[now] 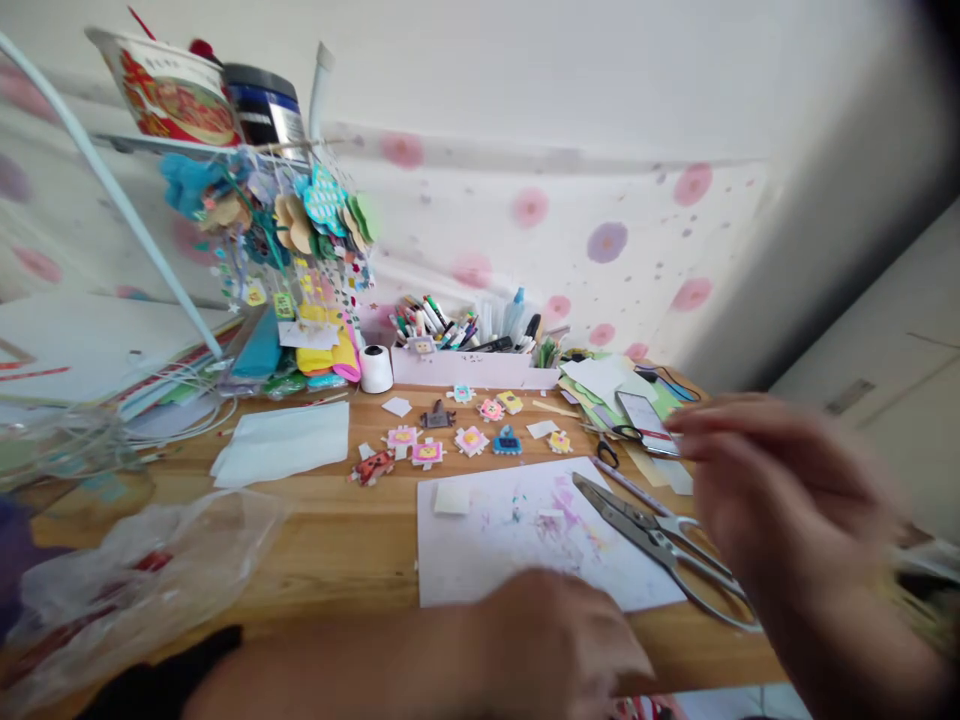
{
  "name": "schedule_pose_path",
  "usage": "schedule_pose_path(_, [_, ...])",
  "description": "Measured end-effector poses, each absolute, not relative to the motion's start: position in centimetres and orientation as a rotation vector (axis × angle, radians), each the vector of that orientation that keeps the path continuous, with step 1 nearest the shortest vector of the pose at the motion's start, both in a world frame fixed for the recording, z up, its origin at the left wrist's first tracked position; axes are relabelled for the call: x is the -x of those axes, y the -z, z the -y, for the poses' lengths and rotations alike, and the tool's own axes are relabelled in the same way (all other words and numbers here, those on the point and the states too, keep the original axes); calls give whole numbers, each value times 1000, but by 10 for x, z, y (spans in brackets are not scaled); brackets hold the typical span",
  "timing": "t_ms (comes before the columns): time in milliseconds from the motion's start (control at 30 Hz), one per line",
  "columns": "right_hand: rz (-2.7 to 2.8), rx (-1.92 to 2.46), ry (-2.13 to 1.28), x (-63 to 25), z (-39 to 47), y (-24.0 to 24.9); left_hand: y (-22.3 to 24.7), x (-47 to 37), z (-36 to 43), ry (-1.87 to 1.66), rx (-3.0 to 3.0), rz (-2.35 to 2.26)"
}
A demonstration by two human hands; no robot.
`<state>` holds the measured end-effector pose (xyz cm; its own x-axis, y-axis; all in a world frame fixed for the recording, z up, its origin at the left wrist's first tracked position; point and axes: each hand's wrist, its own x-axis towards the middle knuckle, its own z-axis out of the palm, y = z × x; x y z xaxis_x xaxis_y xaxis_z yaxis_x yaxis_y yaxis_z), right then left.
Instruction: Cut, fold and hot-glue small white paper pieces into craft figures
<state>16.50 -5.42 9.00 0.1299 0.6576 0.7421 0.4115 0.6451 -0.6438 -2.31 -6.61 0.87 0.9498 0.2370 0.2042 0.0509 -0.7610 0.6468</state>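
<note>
Blurred by motion, my left hand [559,635] reaches across the front edge of the white paper sheet [480,560]; its fingers are too smeared to read. My right hand [787,500] is raised at the right, above the handles of the large scissors [645,530]. Its thumb and fingertips come together, and whatever they may hold is hidden. Pink and purple smudges mark the sheet, and a small pale square [452,498] lies on its left part. The scissors rest across the sheet's right side, blades closed, beside a pencil [634,487].
Behind the sheet lie several small decorated paper pieces [427,453]. A white box of pens [480,368] stands against the wall. A clear plastic bag [165,560] and folded white tissue [285,442] are at left; a phone [645,420] lies on papers at right.
</note>
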Motion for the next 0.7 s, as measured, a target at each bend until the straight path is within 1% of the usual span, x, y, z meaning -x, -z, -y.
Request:
schedule_pose_path(67, [2009,1011,-85,-174,40,-76,-7,47,44,-578,-2565,-397])
schedule_pose_path(133, [2460,1163,-98,-191,24,-59,-1,70,24,-758,-2615,-597])
schedule_pose_path(167, [2558,1257,-135,-201,15,-50,4,79,17,-842,-2604,-687])
schedule_pose_path(300, [2548,1588,-128,-228,-21,-17,20,99,-6,-1054,-2518,-849])
schedule_pose_path(400, [2545,1687,-108,-228,-46,0,23,107,-21,-1133,-2494,-929])
schedule_pose_path(533, [2530,1755,-102,-216,-70,15,25,118,-41,-1130,-2432,-1241])
schedule_pose_path(600, [2527,1775,-86,-210,-77,19,27,119,-47,-1017,-2451,-1351])
schedule_pose_path(700, [2540,1799,-74,-203,-84,20,30,116,-46,-757,-2546,-1380])
